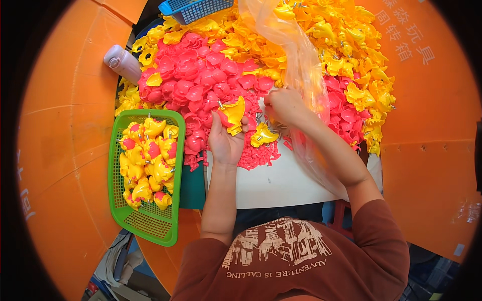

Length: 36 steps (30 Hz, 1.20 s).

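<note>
My left hand (227, 146) is closed round a yellow plastic toy shell (236, 114), its hollow side partly showing, with a pink piece against it and a small metal pin at its top. Just right of it, my right hand (287, 106) hovers over the table with its fingers curled together; what they hold, if anything, is hidden. Below that hand lie loose metal pins (260, 119) and another yellow shell (263, 135). Small pink plastic parts (255, 156) are heaped at the near side of these.
A large heap of pink shells (193, 83) and yellow shells (341, 30) covers the far table. Clear plastic film (307, 65) drapes past my right forearm. At left stand a green basket (176, 200) of yellow-and-pink toys and a lilac bottle (123, 62); a blue basket (193, 14) is farthest.
</note>
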Each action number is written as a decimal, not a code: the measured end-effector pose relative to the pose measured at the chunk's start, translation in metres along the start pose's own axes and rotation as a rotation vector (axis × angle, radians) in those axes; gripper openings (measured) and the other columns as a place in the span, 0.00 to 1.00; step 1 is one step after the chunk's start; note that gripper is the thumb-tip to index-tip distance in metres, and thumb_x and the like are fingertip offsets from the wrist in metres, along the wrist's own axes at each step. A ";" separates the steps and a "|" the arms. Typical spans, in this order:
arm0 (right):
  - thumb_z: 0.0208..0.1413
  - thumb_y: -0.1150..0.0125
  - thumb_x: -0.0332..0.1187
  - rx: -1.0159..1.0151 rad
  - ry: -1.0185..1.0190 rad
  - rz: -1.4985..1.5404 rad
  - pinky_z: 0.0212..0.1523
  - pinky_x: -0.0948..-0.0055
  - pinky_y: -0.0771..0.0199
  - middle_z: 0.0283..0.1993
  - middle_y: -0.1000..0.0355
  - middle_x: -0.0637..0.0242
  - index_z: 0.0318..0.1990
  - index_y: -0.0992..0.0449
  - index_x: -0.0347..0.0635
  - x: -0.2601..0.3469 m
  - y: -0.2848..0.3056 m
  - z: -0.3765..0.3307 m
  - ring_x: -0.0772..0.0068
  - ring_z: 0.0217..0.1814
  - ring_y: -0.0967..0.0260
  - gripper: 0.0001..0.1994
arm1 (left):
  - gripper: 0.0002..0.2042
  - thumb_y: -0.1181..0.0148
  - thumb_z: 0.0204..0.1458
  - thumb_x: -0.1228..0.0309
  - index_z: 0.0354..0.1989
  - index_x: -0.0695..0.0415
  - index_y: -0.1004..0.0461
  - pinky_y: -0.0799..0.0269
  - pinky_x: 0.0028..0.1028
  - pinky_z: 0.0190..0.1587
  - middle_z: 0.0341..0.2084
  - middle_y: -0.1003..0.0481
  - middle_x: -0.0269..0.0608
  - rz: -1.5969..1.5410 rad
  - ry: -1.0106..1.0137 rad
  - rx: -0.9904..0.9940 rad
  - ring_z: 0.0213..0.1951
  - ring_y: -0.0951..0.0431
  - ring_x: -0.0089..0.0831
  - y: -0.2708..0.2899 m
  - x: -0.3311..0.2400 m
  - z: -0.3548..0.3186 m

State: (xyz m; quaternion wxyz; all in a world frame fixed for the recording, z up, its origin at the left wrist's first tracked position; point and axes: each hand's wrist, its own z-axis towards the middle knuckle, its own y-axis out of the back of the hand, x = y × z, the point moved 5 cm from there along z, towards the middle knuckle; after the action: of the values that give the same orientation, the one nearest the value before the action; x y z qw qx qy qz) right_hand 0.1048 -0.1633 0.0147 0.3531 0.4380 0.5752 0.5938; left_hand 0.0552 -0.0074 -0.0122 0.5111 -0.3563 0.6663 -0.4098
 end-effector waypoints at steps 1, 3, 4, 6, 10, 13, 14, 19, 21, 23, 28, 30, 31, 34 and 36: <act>0.39 0.42 0.31 0.043 -0.026 0.104 0.38 0.61 0.31 0.31 0.27 0.64 0.27 0.24 0.44 -0.002 0.002 -0.002 0.64 0.39 0.29 0.05 | 0.21 0.66 0.61 0.54 0.48 0.60 0.36 0.32 0.29 0.32 0.36 0.28 0.41 0.002 0.015 0.008 0.32 0.27 0.34 -0.002 0.001 0.000; 0.40 0.43 0.31 -0.131 -0.049 0.162 0.38 0.60 0.31 0.30 0.27 0.62 0.27 0.24 0.43 -0.012 0.006 0.005 0.62 0.38 0.29 0.06 | 0.21 0.67 0.61 0.54 0.48 0.60 0.36 0.32 0.29 0.31 0.35 0.28 0.41 0.004 0.031 0.017 0.32 0.27 0.34 -0.004 0.003 0.000; 0.41 0.43 0.31 -0.309 -0.071 0.221 0.38 0.59 0.31 0.30 0.27 0.61 0.27 0.24 0.42 -0.020 0.013 0.009 0.60 0.38 0.29 0.06 | 0.21 0.67 0.62 0.55 0.48 0.59 0.36 0.32 0.29 0.32 0.36 0.28 0.41 0.016 0.034 0.012 0.32 0.27 0.34 -0.005 0.004 -0.001; 0.42 0.43 0.30 -0.274 -0.028 0.070 0.37 0.60 0.31 0.30 0.27 0.60 0.28 0.24 0.41 -0.021 0.011 0.027 0.58 0.36 0.29 0.06 | 0.21 0.67 0.62 0.55 0.48 0.59 0.36 0.32 0.29 0.32 0.36 0.28 0.41 0.032 0.037 0.008 0.32 0.27 0.33 -0.004 0.006 -0.001; 0.42 0.45 0.29 -0.312 0.169 -0.169 0.34 0.59 0.29 0.25 0.27 0.60 0.26 0.24 0.41 -0.012 -0.004 0.039 0.57 0.30 0.28 0.05 | 0.20 0.68 0.62 0.56 0.49 0.58 0.37 0.31 0.29 0.32 0.37 0.28 0.41 0.081 0.024 0.012 0.32 0.27 0.33 0.000 0.007 0.000; 0.43 0.43 0.31 -0.117 0.083 0.012 0.33 0.60 0.30 0.26 0.28 0.58 0.27 0.24 0.41 -0.018 -0.017 0.033 0.55 0.32 0.30 0.05 | 0.20 0.68 0.62 0.56 0.50 0.58 0.37 0.31 0.29 0.33 0.37 0.28 0.41 0.054 0.026 0.010 0.32 0.27 0.34 0.001 0.007 0.001; 0.43 0.43 0.31 -0.114 0.091 0.012 0.33 0.60 0.30 0.26 0.28 0.58 0.27 0.24 0.41 -0.016 -0.015 0.027 0.55 0.32 0.30 0.05 | 0.20 0.68 0.62 0.56 0.49 0.57 0.37 0.31 0.29 0.33 0.37 0.28 0.41 0.031 0.030 0.005 0.33 0.27 0.34 0.002 0.007 0.001; 0.45 0.42 0.34 -0.321 -0.124 0.114 0.32 0.59 0.31 0.26 0.28 0.56 0.25 0.23 0.41 -0.025 0.020 0.001 0.54 0.30 0.30 0.06 | 0.19 0.67 0.62 0.57 0.49 0.57 0.37 0.32 0.29 0.32 0.36 0.28 0.42 0.005 0.019 0.002 0.32 0.27 0.35 0.001 0.002 0.000; 0.45 0.42 0.34 -0.128 -0.109 0.135 0.32 0.58 0.31 0.27 0.27 0.56 0.25 0.23 0.41 -0.018 0.023 -0.005 0.54 0.30 0.29 0.07 | 0.19 0.66 0.61 0.57 0.48 0.57 0.36 0.32 0.29 0.32 0.36 0.28 0.42 0.007 0.010 0.000 0.31 0.27 0.35 0.002 0.000 0.000; 0.45 0.42 0.34 0.061 -0.088 0.156 0.32 0.58 0.31 0.27 0.27 0.57 0.26 0.23 0.41 -0.007 0.027 -0.008 0.54 0.31 0.29 0.07 | 0.18 0.66 0.61 0.57 0.48 0.57 0.36 0.33 0.29 0.32 0.35 0.28 0.42 -0.007 0.012 -0.031 0.31 0.27 0.35 0.005 -0.001 0.001; 0.46 0.46 0.30 -0.113 -0.093 0.244 0.37 0.60 0.29 0.31 0.26 0.59 0.34 0.22 0.47 -0.008 0.014 0.022 0.56 0.36 0.28 0.09 | 0.18 0.66 0.61 0.57 0.47 0.57 0.36 0.32 0.30 0.32 0.35 0.28 0.42 -0.016 0.018 -0.016 0.31 0.27 0.35 0.001 0.002 0.001; 0.46 0.46 0.30 -0.092 0.041 0.164 0.38 0.60 0.29 0.31 0.26 0.59 0.35 0.22 0.47 -0.002 0.002 0.035 0.56 0.37 0.28 0.09 | 0.18 0.66 0.61 0.57 0.47 0.57 0.35 0.32 0.30 0.32 0.35 0.28 0.42 -0.005 0.018 -0.006 0.31 0.27 0.35 0.003 0.001 0.000; 0.46 0.46 0.30 -0.068 0.176 0.077 0.39 0.60 0.29 0.32 0.26 0.58 0.35 0.22 0.47 0.003 -0.004 0.039 0.56 0.38 0.28 0.09 | 0.19 0.66 0.61 0.57 0.47 0.57 0.35 0.32 0.30 0.32 0.35 0.28 0.42 -0.014 0.025 -0.010 0.31 0.27 0.35 0.003 0.002 0.000; 0.46 0.45 0.30 -0.064 0.218 0.161 0.39 0.60 0.29 0.32 0.27 0.56 0.35 0.23 0.46 -0.003 -0.018 0.040 0.57 0.40 0.29 0.08 | 0.19 0.66 0.61 0.56 0.47 0.58 0.35 0.32 0.29 0.32 0.34 0.27 0.42 -0.014 0.035 -0.017 0.31 0.27 0.34 0.001 0.003 0.001; 0.46 0.44 0.30 -0.012 0.186 0.171 0.38 0.60 0.29 0.31 0.27 0.56 0.34 0.23 0.45 -0.010 -0.021 0.038 0.56 0.38 0.28 0.07 | 0.20 0.66 0.61 0.56 0.47 0.58 0.35 0.32 0.29 0.32 0.34 0.27 0.42 -0.008 0.036 -0.027 0.31 0.27 0.34 0.000 0.004 -0.001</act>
State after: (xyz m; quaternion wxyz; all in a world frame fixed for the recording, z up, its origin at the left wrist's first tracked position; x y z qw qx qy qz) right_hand 0.1421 -0.1567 -0.0088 0.2489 0.4265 0.5622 0.6634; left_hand 0.0537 -0.0106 -0.0138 0.4929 -0.3582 0.6793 -0.4091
